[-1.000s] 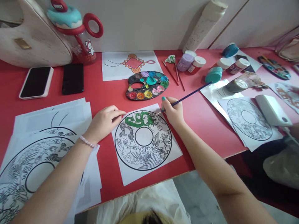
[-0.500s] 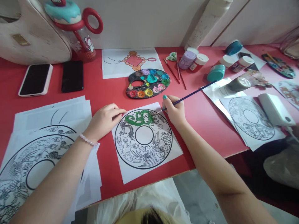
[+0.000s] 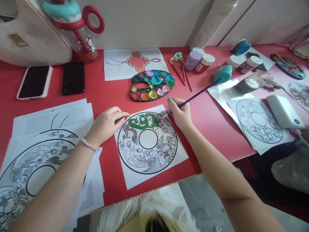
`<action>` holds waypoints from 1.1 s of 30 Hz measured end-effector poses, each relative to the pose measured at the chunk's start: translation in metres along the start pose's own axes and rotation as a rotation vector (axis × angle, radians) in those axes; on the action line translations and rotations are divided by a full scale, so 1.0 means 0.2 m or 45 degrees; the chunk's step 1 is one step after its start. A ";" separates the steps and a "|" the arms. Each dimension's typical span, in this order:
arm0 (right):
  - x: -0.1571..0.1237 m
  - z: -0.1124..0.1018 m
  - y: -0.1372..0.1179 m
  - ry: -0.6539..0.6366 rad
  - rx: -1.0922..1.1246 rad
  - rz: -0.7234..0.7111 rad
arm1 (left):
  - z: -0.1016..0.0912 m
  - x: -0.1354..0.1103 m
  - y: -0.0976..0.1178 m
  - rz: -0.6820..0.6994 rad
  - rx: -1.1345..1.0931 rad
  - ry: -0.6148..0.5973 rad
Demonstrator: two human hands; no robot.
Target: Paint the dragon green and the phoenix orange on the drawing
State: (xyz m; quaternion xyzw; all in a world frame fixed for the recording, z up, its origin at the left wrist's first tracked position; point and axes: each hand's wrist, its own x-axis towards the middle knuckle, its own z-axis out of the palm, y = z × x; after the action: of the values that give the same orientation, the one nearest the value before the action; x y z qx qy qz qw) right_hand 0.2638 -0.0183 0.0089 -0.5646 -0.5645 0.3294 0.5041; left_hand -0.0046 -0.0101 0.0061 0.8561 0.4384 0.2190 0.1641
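Observation:
A square sheet of paper (image 3: 131, 180) with a printed ring of dragon and phoenix line art lies in front of me. Part of the dragon (image 3: 142, 121) at the top is painted green. My right hand (image 3: 180, 112) grips a thin dark-blue paintbrush (image 3: 200, 93), its tip touching or just over the dragon's head. My left hand (image 3: 109, 124) rests at the sheet's upper left edge, index finger stretched out and the other fingers loosely bent, holding nothing. Just beyond the sheet sits a black paint palette (image 3: 145, 84) with several wells of colour.
Printed sheets (image 3: 94, 180) are stacked at left, below two phones (image 3: 35, 82). A cup (image 3: 84, 42) and a bag (image 3: 33, 35) stand behind them. Paint jars (image 3: 193, 60) and red brushes (image 3: 177, 72) lie at the back right. A white device (image 3: 282, 111) rests on another printed sheet (image 3: 248, 129).
The view has shifted very slightly. Both hands keep nearly the same places, with the brush tip still at the dragon's head; the brush's back end tilts a little lower.

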 end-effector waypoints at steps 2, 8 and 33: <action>0.00 0.00 -0.01 0.017 -0.015 0.000 | 0.00 0.00 0.00 0.003 -0.002 0.000; 0.00 0.00 0.00 -0.007 -0.019 -0.012 | 0.00 0.00 0.01 -0.005 0.003 -0.011; 0.00 -0.01 0.00 -0.055 -0.004 -0.017 | -0.01 0.00 0.00 0.022 -0.003 -0.005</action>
State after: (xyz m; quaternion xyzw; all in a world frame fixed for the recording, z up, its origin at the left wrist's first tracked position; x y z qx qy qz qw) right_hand 0.2662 -0.0196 0.0102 -0.5543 -0.5794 0.3373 0.4932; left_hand -0.0063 -0.0097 0.0074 0.8601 0.4304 0.2193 0.1641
